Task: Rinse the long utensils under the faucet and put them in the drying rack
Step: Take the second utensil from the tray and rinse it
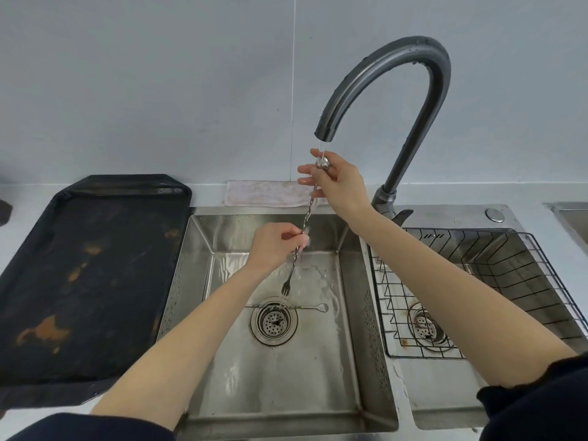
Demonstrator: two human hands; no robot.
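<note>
right hand (342, 183) pinches top end of twisted fork (305, 222) under faucet (391, 87) spout; left hand (275, 246) closed round mid-shaft, steadying it so stream runs down to tines. second long spoon (302, 307) lies across sink (346, 237) floor at 6 o'clock. drying rack (496, 268) waits at 3 o'clock, likely next stop.

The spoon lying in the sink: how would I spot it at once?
Find the left sink basin. On its floor, just behind the round drain strainer, the long spoon lies flat, bowl pointing right. Unlike the twisted fork the hands hold under the faucet, nobody touches it.
</note>
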